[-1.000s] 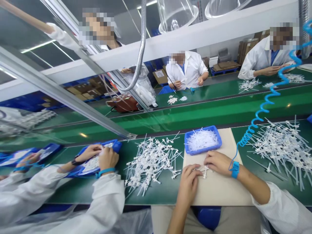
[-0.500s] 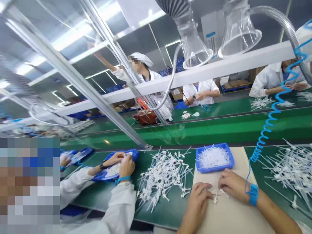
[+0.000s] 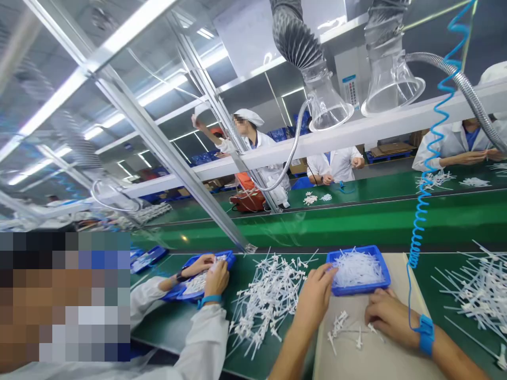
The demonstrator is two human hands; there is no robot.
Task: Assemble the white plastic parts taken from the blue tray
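My left hand point(image 3: 318, 291) reaches to the left rim of a blue tray point(image 3: 358, 289), its fingers stretched out toward the thin white tubes point(image 3: 358, 266) in it. My right hand point(image 3: 390, 317) rests on a beige mat point(image 3: 356, 361) in front of the tray, fingers curled and closed. Beside its fingertips shows a small white plastic part point(image 3: 373, 330); whether the fingers grip it is hidden. A white fitting point(image 3: 359, 338) lies on the mat to the left of that hand, and a small cluster of white fittings with stems point(image 3: 338, 324) lies farther left.
Piles of white stemmed parts point(image 3: 267, 301) point(image 3: 481, 290) flank the mat. A blue coiled cord point(image 3: 420, 227) runs down to the blue band point(image 3: 426, 333) on my right wrist. At left, a co-worker's hands point(image 3: 216, 277) work over a blue tray point(image 3: 174, 293). Clear hoods point(image 3: 328, 108) hang above.
My left hand has moved from the mat up and forward to the tray's left rim, uncovering the cluster of fittings. My right hand stays in place on the mat. The whole view has shifted slightly.
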